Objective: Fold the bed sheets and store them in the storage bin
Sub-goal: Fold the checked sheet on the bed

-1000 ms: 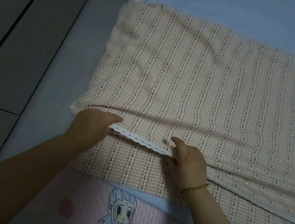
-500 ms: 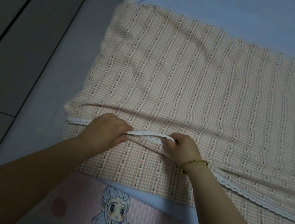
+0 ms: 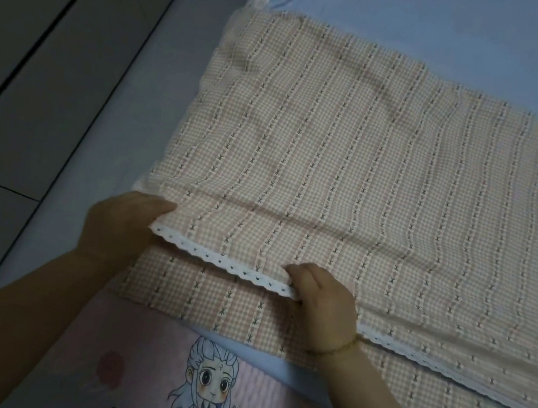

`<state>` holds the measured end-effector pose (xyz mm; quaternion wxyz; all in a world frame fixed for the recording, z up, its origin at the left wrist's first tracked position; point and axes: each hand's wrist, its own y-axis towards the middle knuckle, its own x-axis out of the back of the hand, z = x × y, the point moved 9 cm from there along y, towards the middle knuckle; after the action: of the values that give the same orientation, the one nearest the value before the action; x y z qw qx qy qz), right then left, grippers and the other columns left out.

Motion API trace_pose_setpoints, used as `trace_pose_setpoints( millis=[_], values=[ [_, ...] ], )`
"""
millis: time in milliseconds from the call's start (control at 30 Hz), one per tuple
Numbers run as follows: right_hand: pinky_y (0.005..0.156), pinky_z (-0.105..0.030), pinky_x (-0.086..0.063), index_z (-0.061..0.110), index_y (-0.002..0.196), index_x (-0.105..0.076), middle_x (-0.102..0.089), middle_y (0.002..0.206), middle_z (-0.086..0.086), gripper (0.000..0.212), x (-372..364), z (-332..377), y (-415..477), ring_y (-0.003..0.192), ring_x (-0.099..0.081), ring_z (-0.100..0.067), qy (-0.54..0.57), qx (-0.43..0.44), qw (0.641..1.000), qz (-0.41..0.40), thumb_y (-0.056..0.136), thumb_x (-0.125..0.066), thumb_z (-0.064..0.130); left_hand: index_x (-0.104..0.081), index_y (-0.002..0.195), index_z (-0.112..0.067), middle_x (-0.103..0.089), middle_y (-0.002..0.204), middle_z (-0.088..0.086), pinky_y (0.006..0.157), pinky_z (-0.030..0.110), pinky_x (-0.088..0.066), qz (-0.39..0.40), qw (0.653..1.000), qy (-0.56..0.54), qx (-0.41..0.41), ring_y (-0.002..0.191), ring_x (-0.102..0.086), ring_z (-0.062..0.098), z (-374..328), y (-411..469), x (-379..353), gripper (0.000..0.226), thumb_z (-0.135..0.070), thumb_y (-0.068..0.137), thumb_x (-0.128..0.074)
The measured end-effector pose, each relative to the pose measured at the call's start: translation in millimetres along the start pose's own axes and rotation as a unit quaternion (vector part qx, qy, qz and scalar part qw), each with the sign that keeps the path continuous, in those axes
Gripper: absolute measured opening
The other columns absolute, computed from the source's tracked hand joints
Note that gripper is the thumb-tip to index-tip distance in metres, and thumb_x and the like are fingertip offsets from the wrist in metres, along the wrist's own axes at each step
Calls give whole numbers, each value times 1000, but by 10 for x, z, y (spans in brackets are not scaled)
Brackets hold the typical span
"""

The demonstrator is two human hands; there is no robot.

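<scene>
- Bed sheet [image 3: 354, 153], peach check with dotted stripes, lies flat on the bed and fills my view from the centre out to 3 o'clock, folded so that an upper layer sits on a lower one.
- White lace trim [image 3: 227, 266] marks the near edge of the upper layer and runs from 8 o'clock slanting down to 4 o'clock.
- At 8 o'clock my left hand [image 3: 119, 227] grips the corner of that layer, thumb on top and fingers tucked beneath.
- At 5 o'clock my right hand [image 3: 323, 301], with a bracelet [image 3: 337, 348] at the wrist, pinches the lace with curled fingers. The two hands are apart, with a taut stretch of trim between them.
- A strip of the lower layer [image 3: 212, 303] shows below the lace, and its near edge lies against a pink cartoon-print fabric [image 3: 207, 389] at 6 o'clock.
- On the left, the sheet's edge climbs from 8 towards 12 o'clock, just inside the side of the bed.
- Bare blue bed cover [image 3: 440, 30] lies beyond the sheet's far edge, from 12 to 2 o'clock.
- Grey floor [image 3: 38, 67] covers 9 to 11 o'clock beside the bed.
</scene>
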<state>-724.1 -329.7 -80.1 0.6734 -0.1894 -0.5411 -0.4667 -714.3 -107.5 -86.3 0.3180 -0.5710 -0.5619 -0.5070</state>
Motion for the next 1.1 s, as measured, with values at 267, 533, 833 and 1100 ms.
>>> trace_pose_setpoints(
  millis=[267, 533, 833, 1100],
  values=[
    [66, -25, -46, 7, 77, -68, -70, 79, -7, 35, -319, 187, -424, 83, -46, -16, 20, 8, 1000, 17, 46, -54, 0, -70, 93, -4, -68, 92, 0, 93, 13, -39, -14, 998, -17, 51, 83, -65, 31, 93, -721, -209, 39, -20, 88, -36],
    [86, -40, -51, 9, 113, -46, -69, 108, -11, 90, -805, 674, -77, 101, -66, -27, -10, 42, 991, 124, 35, -90, 8, -73, 83, 4, -71, 85, 22, 58, 53, -53, -3, 993, 71, 99, 67, -70, 33, 433, -602, -91, 44, -18, 68, -37],
    [83, -42, -52, 7, 114, -47, -67, 110, -16, 43, -1153, 1161, 600, 112, -52, -28, -24, 71, 997, 35, 72, -43, 13, -73, 67, -8, -72, 72, 7, 78, 32, -36, -76, 988, -12, 131, 59, -68, 19, 893, -364, -199, 34, -27, 63, -45],
    [56, -22, -40, 8, 70, -70, -66, 69, -6, 29, -1150, 1418, 1088, 57, -63, -25, -71, 26, 997, 14, 70, -42, 16, -64, 47, -16, -59, 47, -2, 79, 29, -37, -113, 992, -38, 33, 45, -55, 16, 1115, -179, 48, 27, -14, 62, -41]
  ],
)
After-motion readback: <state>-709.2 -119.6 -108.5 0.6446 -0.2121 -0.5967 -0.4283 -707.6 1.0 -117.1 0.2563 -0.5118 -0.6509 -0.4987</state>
